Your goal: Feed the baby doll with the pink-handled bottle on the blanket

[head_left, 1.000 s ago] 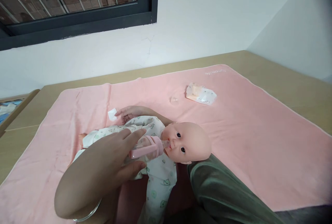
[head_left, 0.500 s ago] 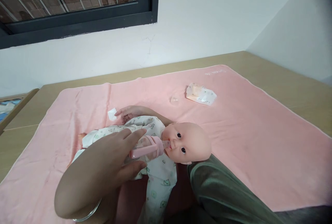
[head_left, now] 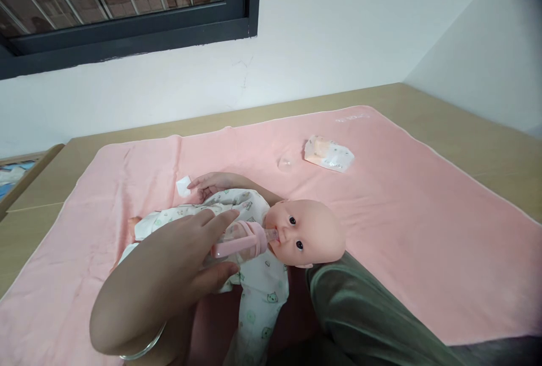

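Note:
My left hand [head_left: 199, 250] is closed round a clear baby bottle [head_left: 241, 242] with a pink collar and pink handle. The bottle's teat touches the mouth of a bald baby doll [head_left: 313, 233], which lies on its back in white printed clothes. Behind the doll's head and shoulder passes my right arm. At the doll's far side, my right hand [head_left: 212, 183] has its fingers partly curled, the fingertips at the edge of a small white square piece [head_left: 183, 186] that looks like folded tissue or cloth. The doll's body hides part of this hand.
A pink blanket [head_left: 402, 230] covers most of the wooden surface [head_left: 457, 129]. On it lie a white printed packet [head_left: 328, 154] and a small clear cap [head_left: 285, 163]. My green-trousered leg [head_left: 359, 298] is beneath the doll's head. A white wall and dark-framed window [head_left: 169, 30] stand behind.

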The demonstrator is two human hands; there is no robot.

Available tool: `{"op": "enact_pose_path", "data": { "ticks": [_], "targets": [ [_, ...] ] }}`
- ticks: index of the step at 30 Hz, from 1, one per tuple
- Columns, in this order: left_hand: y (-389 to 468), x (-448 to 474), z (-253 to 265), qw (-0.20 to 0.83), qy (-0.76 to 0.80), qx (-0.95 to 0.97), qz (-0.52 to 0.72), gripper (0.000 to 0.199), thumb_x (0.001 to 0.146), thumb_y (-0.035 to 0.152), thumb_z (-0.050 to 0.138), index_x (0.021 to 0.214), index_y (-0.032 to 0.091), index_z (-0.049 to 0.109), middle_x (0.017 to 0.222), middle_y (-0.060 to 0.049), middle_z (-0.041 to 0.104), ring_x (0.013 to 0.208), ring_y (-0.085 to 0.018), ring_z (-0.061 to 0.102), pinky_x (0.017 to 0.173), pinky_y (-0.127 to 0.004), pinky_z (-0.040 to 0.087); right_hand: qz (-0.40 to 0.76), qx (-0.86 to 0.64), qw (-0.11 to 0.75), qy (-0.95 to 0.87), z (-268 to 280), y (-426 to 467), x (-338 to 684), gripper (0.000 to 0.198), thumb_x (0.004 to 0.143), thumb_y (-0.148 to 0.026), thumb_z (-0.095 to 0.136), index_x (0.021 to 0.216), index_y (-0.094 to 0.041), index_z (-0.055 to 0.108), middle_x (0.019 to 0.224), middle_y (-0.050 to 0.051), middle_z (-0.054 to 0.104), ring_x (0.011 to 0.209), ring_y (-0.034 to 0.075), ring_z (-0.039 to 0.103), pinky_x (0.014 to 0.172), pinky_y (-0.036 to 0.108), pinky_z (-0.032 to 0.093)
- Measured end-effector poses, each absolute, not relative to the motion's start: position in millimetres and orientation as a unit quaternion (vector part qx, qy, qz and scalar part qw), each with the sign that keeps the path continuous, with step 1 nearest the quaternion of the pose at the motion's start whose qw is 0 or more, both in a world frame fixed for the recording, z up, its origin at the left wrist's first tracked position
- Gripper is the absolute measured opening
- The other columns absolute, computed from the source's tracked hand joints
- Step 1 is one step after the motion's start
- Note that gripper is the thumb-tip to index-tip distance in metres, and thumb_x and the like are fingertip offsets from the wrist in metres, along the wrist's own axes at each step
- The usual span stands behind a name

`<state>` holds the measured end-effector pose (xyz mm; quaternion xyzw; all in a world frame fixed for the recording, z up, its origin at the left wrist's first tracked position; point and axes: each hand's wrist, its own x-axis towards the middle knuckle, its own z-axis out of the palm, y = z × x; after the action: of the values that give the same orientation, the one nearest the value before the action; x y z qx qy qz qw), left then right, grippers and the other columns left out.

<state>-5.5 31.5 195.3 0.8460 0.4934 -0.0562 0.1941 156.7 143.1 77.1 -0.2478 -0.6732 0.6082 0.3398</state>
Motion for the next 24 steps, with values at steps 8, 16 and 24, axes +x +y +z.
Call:
{"op": "enact_pose_path", "data": {
  "ticks": [8, 16, 24],
  "targets": [
    [32, -9, 192, 0.197, 0.489, 0.848, -0.047, 0.058, 0.103, 0.04, 0.056, 0.16, 0.03, 0.055, 0.131, -0.009, 0.076, 0.109, -0.031, 0.077, 0.094, -0.042, 0.062, 0.633, -0.245, 0.386, -0.624, 79, 127, 158, 0.054, 0.103, -0.063, 0.056, 0.103, -0.015, 0.081, 0.084, 0.0, 0.071, 0.091, 0.008, 0.064, 0.079, 0.024, 0.049],
    [32, -8, 193, 0.2, 0.488, 0.849, -0.038, 0.057, 0.104, 0.043, 0.056, 0.16, 0.032, 0.055, 0.132, -0.008, 0.077, 0.113, -0.031, 0.077, 0.096, -0.041, 0.062, 0.648, -0.235, 0.359, -0.63, 78, 132, 165, 0.041, 0.098, -0.065, 0.068, 0.1, -0.026, 0.08, 0.094, 0.004, 0.075, 0.1, 0.018, 0.068, 0.081, 0.03, 0.057],
    [32, -10, 189, 0.188, 0.485, 0.853, -0.046, 0.06, 0.104, 0.04, 0.055, 0.164, 0.033, 0.05, 0.134, -0.008, 0.075, 0.109, -0.03, 0.077, 0.094, -0.042, 0.062, 0.6, -0.234, 0.343, -0.683, 73, 142, 162, 0.045, 0.103, -0.063, 0.058, 0.106, -0.024, 0.081, 0.095, 0.003, 0.076, 0.099, 0.014, 0.069, 0.082, 0.027, 0.054]
  ]
}}
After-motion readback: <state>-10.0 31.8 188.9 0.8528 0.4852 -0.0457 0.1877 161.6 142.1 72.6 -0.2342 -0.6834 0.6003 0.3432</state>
